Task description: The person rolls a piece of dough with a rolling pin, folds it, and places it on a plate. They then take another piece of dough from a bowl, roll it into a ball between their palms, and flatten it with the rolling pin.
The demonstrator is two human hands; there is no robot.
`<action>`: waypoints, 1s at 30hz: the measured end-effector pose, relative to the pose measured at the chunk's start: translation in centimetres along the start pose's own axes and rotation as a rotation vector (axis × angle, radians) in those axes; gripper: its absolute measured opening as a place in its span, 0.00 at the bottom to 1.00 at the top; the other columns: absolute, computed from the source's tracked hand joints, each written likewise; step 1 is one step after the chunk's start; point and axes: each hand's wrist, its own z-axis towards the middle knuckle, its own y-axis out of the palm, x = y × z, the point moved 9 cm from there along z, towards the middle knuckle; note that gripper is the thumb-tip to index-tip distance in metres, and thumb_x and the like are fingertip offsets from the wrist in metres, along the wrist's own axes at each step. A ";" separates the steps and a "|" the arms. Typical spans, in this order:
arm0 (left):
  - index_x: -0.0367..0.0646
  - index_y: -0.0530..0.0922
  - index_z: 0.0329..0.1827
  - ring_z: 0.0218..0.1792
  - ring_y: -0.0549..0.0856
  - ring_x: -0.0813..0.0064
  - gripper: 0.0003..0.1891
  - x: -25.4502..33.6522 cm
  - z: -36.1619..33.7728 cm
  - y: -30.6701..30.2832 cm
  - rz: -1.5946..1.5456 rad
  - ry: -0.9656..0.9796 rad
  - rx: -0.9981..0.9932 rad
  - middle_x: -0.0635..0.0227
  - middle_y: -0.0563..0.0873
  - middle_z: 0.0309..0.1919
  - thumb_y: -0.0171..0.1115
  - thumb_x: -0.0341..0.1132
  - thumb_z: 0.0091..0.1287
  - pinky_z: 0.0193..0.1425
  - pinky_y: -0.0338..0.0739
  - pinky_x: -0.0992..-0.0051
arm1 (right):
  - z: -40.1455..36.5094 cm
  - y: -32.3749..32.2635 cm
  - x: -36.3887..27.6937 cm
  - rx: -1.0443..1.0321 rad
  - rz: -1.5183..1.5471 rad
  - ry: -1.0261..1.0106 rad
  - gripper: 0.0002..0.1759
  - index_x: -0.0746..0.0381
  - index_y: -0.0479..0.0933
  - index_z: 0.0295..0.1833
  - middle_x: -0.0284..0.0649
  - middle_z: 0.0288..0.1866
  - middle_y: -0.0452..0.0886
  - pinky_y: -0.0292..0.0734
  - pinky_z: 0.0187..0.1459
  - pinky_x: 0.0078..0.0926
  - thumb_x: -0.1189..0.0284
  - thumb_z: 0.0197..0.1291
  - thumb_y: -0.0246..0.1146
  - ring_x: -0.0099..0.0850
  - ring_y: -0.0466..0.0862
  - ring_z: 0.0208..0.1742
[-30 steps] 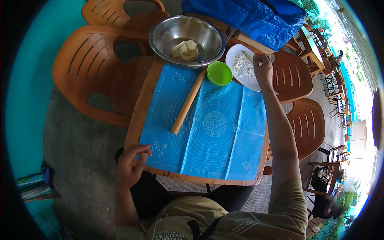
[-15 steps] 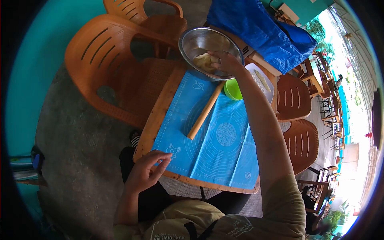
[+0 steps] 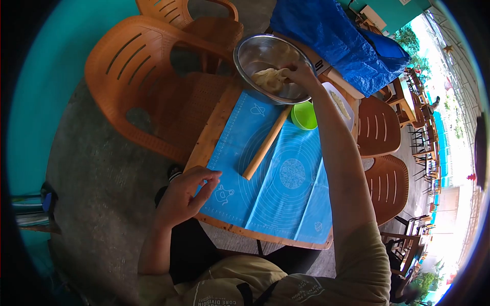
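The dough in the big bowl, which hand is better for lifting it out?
Probably the right hand: it is in the metal bowl, touching the dough. The left hand is away from the bowl, near a corner of the blue mat.

Right grip [image 3: 302, 76]: a second ago at the white plate [image 3: 348, 108], right of the steel bowl [image 3: 253, 54]; now inside the bowl, pinching the dough [image 3: 269, 80]. Dough: compact, rounded lump in the bowl a second ago; now pulled out of shape, stretched and creased on the side by the grip. Right forearm [image 3: 341, 150]: now passes in front of the plate, hiding part of it. Left grip [image 3: 188, 196]: slightly nearer the bowl. Head view swung; bowl sits farther right in view.
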 end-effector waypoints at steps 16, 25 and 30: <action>0.42 0.86 0.63 0.48 0.92 0.72 0.13 -1.2 -1.6 0.7 -0.018 -0.034 0.004 0.62 0.93 0.50 0.67 0.35 0.81 0.52 0.88 0.72 | -1.4 1.6 -1.6 -0.047 -0.425 0.151 0.30 0.57 0.87 0.61 0.45 0.45 0.94 0.86 0.53 0.33 0.50 0.58 0.80 0.35 0.93 0.47; 0.42 0.86 0.63 0.47 0.93 0.71 0.14 -1.0 -2.6 0.5 -0.003 -0.041 0.002 0.61 0.93 0.50 0.67 0.38 0.81 0.50 0.89 0.70 | -0.9 1.7 -4.1 0.245 -0.627 -0.176 0.26 0.61 0.88 0.56 0.51 0.47 0.93 0.90 0.54 0.41 0.59 0.54 0.79 0.44 0.94 0.51; 0.41 0.87 0.63 0.46 0.93 0.71 0.14 -1.5 -3.3 0.3 0.022 -0.079 -0.007 0.61 0.93 0.50 0.66 0.38 0.82 0.50 0.89 0.71 | 0.2 1.5 2.1 0.090 0.351 0.273 0.26 0.72 0.82 0.62 0.48 0.56 0.86 0.98 0.45 0.37 0.69 0.63 0.78 0.39 0.91 0.55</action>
